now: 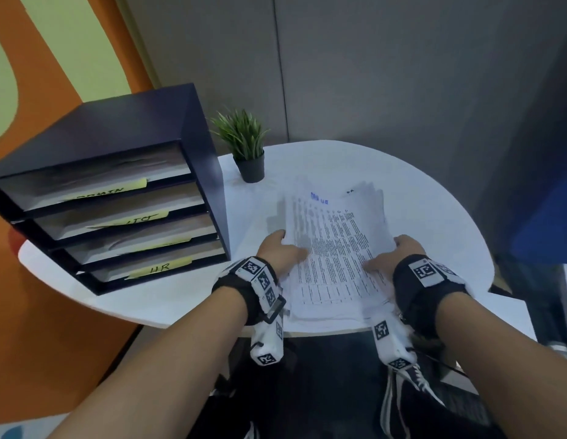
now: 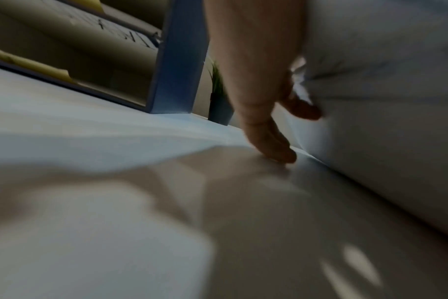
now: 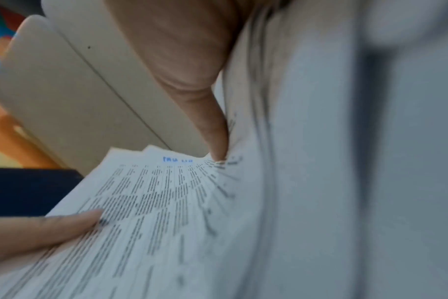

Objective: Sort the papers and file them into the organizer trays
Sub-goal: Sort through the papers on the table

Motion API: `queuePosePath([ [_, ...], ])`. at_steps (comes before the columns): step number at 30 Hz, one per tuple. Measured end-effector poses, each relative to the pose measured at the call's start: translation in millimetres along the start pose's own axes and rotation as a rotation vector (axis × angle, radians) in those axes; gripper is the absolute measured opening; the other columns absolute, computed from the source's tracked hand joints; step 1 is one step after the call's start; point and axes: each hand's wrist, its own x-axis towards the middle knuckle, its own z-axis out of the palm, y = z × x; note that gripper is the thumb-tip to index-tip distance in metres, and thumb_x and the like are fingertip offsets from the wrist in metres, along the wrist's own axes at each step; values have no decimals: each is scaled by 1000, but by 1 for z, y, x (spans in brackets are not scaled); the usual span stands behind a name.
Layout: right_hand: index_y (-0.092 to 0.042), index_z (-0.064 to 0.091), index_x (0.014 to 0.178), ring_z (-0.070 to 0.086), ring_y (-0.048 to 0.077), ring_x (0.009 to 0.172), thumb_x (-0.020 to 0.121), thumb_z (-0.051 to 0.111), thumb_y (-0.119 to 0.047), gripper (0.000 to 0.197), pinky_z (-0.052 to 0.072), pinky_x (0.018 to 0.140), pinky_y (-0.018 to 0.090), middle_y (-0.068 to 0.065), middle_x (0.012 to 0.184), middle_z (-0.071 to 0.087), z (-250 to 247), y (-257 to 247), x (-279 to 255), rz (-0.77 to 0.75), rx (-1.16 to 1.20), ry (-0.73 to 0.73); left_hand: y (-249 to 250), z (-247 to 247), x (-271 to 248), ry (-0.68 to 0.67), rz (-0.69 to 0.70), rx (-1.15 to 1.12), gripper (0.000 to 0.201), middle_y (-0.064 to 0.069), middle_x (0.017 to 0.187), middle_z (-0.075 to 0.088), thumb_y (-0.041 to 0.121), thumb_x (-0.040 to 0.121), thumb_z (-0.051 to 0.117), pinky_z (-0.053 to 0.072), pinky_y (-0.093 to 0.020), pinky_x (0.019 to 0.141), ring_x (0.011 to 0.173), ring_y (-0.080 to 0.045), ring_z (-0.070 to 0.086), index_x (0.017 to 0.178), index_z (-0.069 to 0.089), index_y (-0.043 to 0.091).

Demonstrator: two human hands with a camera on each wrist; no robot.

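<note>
**Ana:** Both hands sit at the near end of the stack of papers [image 1: 334,248]. Left hand [image 1: 280,250] takes its left edge, thumb lying on the printed top sheet, the other fingers reaching down the side and under.

**Ben:** And from the left wrist camera?

**Ana:** Its fingertips [image 2: 281,153] touch the white table [image 1: 434,217] right beside the stack, pointing down, with the paper edge against the hand. The picture is blurred, so I can't see how far under they go.

**Ben:** The other side?

**Ana:** Right hand [image 1: 393,256] clasps the right edge the same way: thumb flat across the print, fingers wrapped round the edge. In the right wrist view a finger [image 3: 212,129] presses into the fanned sheet edges, and the left thumb shows on the text lower left.

**Ben:** Where do the papers lie?

**Ana:** On the round table, near its front edge, loosely squared, the far corners fanned out. Blue writing heads the top page; I can't read it.

**Ben:** Further back?

**Ana:** Left of the stack stands the dark organizer [image 1: 117,172], four trays stacked, each holding paper and a yellow label [image 1: 162,267]. The bottom one reads HR, the top seems to read ADMIN; the middle two aren't legible. Beyond the stack, just beside the organizer's right wall, is a small potted plant [image 1: 247,147] in a dark pot.
</note>
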Motion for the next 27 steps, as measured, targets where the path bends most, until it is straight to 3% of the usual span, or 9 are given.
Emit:
queuePosePath([
  [4,-6,57,105,63,30,84,74,79,-10,39,51,74,35,13,98,65,-11,9,-4,-57,226,10,4,-5,-2,-97,0,-397,64,-13,134,58,43,80,59,41,-47,107,120,-31,57,133,54,7],
  [7,-11,59,112,66,24,79,81,75,-11,35,52,63,27,7,95,69,-21,21,-9,-84,401,-36,-4,-15,4,-94,-105,-700,53,-19,117,63,41,92,49,47,-42,92,104,-35,62,122,62,0],
  [9,-13,61,112,66,21,75,83,72,-7,32,49,56,24,6,94,71,-25,26,-12,-110,482,-76,-13,-18,3,-119,-116,-656,40,-20,110,67,30,96,49,48,-45,94,100,-35,64,113,66,-1],
  [12,-10,66,108,67,24,76,79,76,-8,31,51,63,28,7,91,71,-24,28,-10,-143,374,-52,-20,-17,-2,-152,-76,-476,24,-17,106,72,16,99,51,50,-44,95,98,-29,67,104,69,0],
  [18,-13,67,107,67,27,79,68,85,-21,44,55,78,36,7,93,71,-16,28,-3,-157,68,11,-24,-17,0,-85,-86,-289,10,-7,87,64,3,93,59,56,-23,52,70,-18,63,98,61,11],
  [20,-14,67,105,68,27,78,67,86,-20,43,56,78,37,7,91,71,-13,28,-2,-147,57,32,-27,-23,2,-45,-139,-314,17,-7,89,65,13,84,74,60,-26,62,75,-19,66,95,61,10],
  [23,-15,66,97,67,27,75,68,84,-19,34,55,74,34,7,88,70,-15,27,-1,-119,73,69,-46,-31,25,24,-226,-234,93,-4,107,73,54,33,97,57,-42,89,96,-24,72,109,66,12],
  [25,-16,65,93,65,25,70,71,82,-17,28,52,66,29,6,82,69,-19,28,1,-110,107,112,-52,-32,28,34,-199,-232,84,-7,105,74,62,36,92,55,-47,93,98,-28,71,102,70,14],
  [27,-16,65,91,63,24,65,73,79,-16,23,49,60,27,6,76,67,-23,30,1,-80,129,165,-38,-35,6,73,-216,-332,46,-11,83,71,45,66,85,57,-47,89,78,-26,70,87,66,9],
])
